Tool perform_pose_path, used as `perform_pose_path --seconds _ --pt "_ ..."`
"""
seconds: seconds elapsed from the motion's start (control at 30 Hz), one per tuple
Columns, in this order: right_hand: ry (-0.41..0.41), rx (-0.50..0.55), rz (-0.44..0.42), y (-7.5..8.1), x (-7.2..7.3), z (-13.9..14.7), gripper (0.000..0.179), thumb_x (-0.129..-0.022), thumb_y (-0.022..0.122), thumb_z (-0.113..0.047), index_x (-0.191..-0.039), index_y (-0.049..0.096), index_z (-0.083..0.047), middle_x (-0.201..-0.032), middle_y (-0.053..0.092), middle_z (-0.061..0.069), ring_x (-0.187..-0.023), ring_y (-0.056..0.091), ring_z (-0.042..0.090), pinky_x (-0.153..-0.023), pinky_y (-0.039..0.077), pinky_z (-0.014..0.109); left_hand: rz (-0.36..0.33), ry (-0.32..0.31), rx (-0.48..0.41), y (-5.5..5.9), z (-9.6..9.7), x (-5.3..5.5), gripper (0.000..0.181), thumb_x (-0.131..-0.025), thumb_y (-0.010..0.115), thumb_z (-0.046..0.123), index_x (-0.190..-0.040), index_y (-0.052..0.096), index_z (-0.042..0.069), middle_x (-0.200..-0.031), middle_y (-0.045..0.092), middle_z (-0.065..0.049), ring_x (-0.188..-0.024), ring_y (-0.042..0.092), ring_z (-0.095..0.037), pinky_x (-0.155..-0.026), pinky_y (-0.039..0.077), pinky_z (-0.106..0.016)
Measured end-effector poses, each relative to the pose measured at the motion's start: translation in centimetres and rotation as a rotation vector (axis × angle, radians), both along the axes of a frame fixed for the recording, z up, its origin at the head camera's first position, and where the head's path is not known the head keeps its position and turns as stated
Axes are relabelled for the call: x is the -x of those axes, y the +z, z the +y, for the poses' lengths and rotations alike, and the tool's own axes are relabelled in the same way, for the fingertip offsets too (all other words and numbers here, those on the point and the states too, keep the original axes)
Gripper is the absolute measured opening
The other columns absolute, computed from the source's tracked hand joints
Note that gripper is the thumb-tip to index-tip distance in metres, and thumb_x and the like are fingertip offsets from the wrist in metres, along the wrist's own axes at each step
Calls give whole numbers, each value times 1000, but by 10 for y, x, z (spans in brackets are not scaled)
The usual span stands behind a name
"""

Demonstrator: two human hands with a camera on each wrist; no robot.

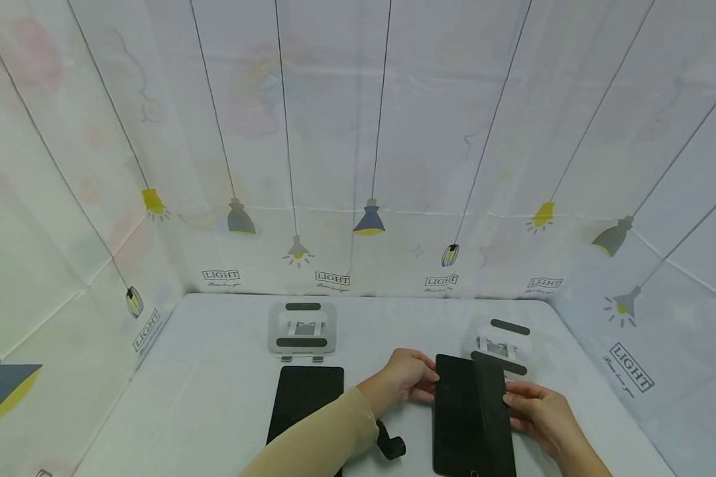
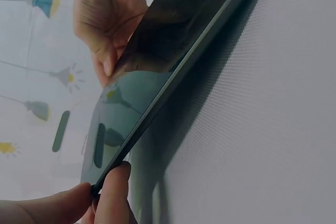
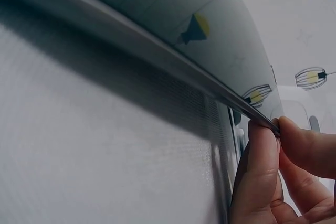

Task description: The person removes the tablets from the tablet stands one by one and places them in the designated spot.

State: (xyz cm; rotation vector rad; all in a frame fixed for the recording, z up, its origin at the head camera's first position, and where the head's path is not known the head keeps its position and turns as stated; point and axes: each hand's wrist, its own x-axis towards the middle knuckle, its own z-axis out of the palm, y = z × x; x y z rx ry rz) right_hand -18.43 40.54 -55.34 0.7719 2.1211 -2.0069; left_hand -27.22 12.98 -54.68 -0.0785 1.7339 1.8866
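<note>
A black tablet with a glossy screen and a round button at its near end is between my hands. My left hand pinches its left long edge near the far corner, thumb on the screen side and fingers below. On the opposite edge, my right hand pinches it the same way. In the left wrist view, the tablet slants over the white tabletop, casting a shadow beneath it. The right wrist view shows my right thumb and fingers at the thin edge. The tablet's far end overlaps the right-hand stand.
A second black tablet lies to the left, partly covered by my left sleeve. Behind it is another white stand with dark grey pads. A small black piece shows below my left wrist. Printed curtains enclose the white table.
</note>
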Motion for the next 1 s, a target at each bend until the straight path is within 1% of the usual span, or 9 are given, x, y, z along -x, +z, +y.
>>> perform_pose_path --seconds 0.17,0.3,0.43,0.6,0.73,0.9,1.0 --pt "22 -4 13 -1 -2 -1 20 -94 80 -4 -110 81 -14 -89 80 -2 -76 76 14 -65 66 32 8 -8 15 0 -2 0 18 -87 76 -11 -97 74 4 -88 78 -13 -70 73 -18 -65 69 -43" --pt "42 -17 17 -1 -2 -2 22 -95 79 -4 -116 81 -11 -89 80 -4 -77 76 14 -65 67 33 14 -13 24 -1 -3 1 17 -87 75 -11 -97 74 2 -87 77 -14 -70 72 -18 -67 69 -45" --pt "57 -35 12 0 -2 -3 27 -96 78 -5 -123 78 -6 -91 80 -3 -79 76 15 -68 67 34 13 -19 30 -3 -5 1 15 -88 75 -11 -96 74 1 -84 76 -13 -70 72 -19 -69 69 -47" --pt "69 -44 -3 2 -3 -4 28 -99 76 -8 -127 76 -4 -92 80 -2 -80 76 16 -70 68 36 4 -35 55 1 -9 -1 11 -90 74 -10 -94 73 1 -82 77 -14 -70 74 -20 -71 69 -49" --pt "82 -53 -7 4 -3 -5 30 -99 74 -7 -129 73 0 -92 80 -2 -80 75 16 -71 68 36 6 -53 75 3 -12 -1 10 -91 72 -10 -95 74 -1 -84 78 -18 -68 75 -20 -71 69 -49" --pt "100 -22 8 7 -6 -5 30 -100 70 -3 -129 71 6 -94 82 1 -80 77 17 -73 69 38 8 -71 104 2 -16 -1 12 -90 70 -11 -95 75 -2 -88 80 -20 -65 76 -22 -67 69 -46" --pt "108 6 11 7 -7 -4 26 -100 69 -2 -126 72 5 -95 82 4 -81 79 19 -74 69 39 5 -84 114 -1 -18 0 13 -89 69 -13 -94 76 -2 -89 81 -20 -67 78 -23 -65 69 -44"
